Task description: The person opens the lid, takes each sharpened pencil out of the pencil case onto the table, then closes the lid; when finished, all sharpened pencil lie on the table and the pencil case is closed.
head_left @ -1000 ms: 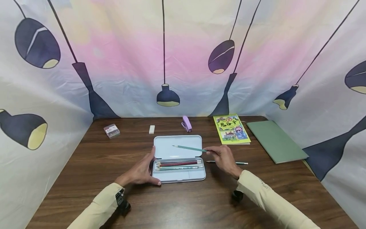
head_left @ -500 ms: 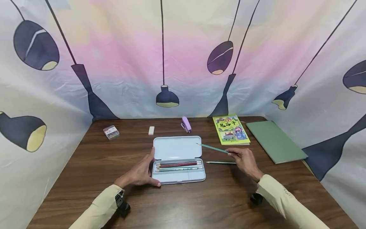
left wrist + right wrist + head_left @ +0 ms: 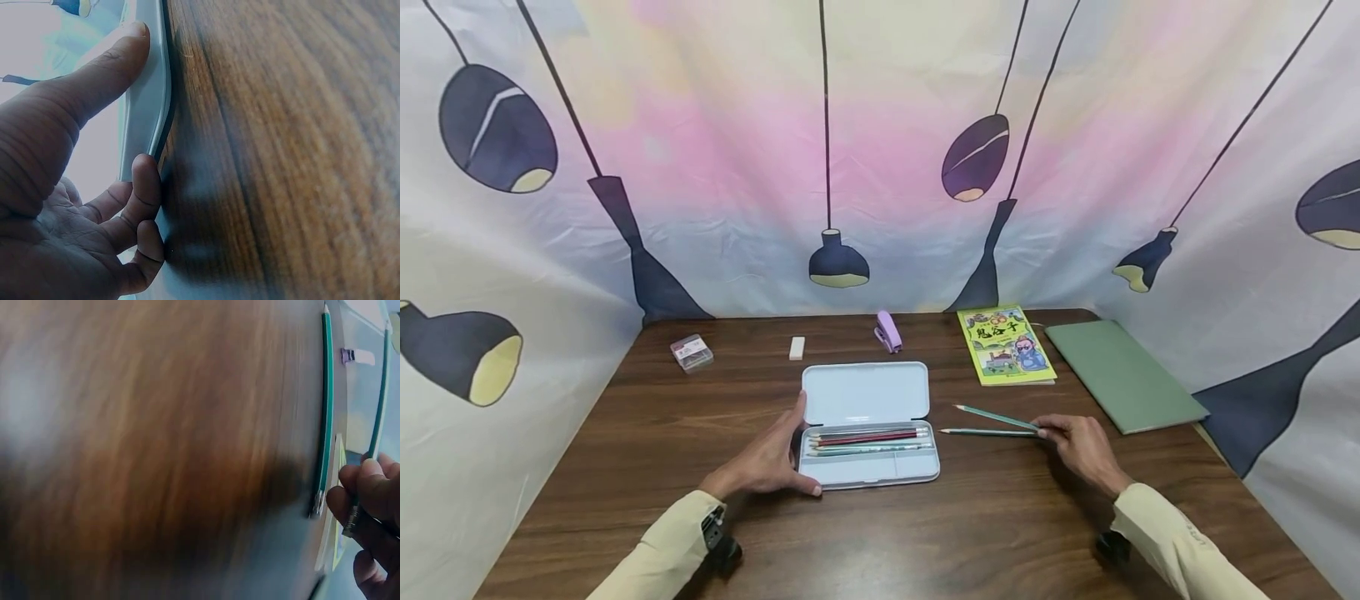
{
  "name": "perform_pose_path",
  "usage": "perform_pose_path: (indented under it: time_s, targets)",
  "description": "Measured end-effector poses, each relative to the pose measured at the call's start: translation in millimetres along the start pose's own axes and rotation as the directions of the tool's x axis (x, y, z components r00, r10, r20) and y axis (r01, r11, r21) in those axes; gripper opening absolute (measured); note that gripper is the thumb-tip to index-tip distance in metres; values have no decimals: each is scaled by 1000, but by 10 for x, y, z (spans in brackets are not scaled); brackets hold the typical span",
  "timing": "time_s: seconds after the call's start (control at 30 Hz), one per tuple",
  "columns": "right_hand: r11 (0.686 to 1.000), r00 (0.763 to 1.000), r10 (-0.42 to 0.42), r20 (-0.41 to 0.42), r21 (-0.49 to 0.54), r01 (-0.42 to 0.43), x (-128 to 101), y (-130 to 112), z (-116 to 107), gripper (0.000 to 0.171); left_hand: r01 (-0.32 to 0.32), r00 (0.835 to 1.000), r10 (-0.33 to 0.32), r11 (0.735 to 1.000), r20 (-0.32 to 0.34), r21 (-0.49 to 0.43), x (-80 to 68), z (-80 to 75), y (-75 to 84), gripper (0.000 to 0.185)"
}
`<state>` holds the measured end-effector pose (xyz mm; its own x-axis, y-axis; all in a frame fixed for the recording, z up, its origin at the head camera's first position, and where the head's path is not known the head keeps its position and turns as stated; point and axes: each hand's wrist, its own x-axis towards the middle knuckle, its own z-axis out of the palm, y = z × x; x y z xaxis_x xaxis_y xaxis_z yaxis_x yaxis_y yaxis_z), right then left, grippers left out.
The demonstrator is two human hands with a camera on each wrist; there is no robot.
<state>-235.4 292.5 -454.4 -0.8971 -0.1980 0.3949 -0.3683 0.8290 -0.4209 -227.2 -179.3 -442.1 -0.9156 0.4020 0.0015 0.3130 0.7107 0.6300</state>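
An open light-blue pencil case (image 3: 865,394) lies in the middle of the table, its lid folded back. Several pencils (image 3: 868,437), dark red and pale green among them, lie inside. My left hand (image 3: 767,458) holds the case by its left end; in the left wrist view the thumb lies along the case's side (image 3: 150,94) with the fingers at its corner. My right hand (image 3: 1082,450), right of the case, pinches a green pencil (image 3: 996,417) near its eraser end, tip pointing left. Just below it on the table lies a second green pencil (image 3: 985,432), seen lengthwise in the right wrist view.
Along the back of the table are a small clear box (image 3: 692,353), a white eraser (image 3: 797,348) and a purple stapler (image 3: 887,332). A yellow book (image 3: 1006,346) and a large green folder (image 3: 1126,375) lie at the back right. A printed cloth (image 3: 745,167) hangs behind.
My right hand has carried the green pencil from over the case's lid rightward and down, close over the pencil on the table. The left hand and the case have stayed in place.
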Motion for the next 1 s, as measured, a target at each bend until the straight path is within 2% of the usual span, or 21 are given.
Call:
perform_pose_path:
  time_s: [0.1,0.2,0.33,0.53,0.8,1.0]
  targets:
    - [1000,1000,-9,19,-30,9,-65,43,-19,12,11,1000,-11,1000,2,-4,-12,12,0,137]
    - [996,998,-56,16,-67,57,-104,65,-37,13,11,1000,-10,1000,5,-13,-9,8,8,135]
    - [987,993,-119,-7,-114,117,-125,74,-39,13,0,1000,0,1000,8,-6,1,-4,12,134]
    - [976,985,-169,-31,-142,163,-129,79,-12,16,3,1000,-3,1000,8,1,3,-1,4,135]
    - [969,981,-193,-5,-157,190,-141,61,12,17,-7,1000,7,1000,-1,5,-5,-10,0,135]
    - [969,976,-218,-12,-124,215,-67,-23,36,16,-11,1000,11,1000,3,-4,-14,-9,4,135]
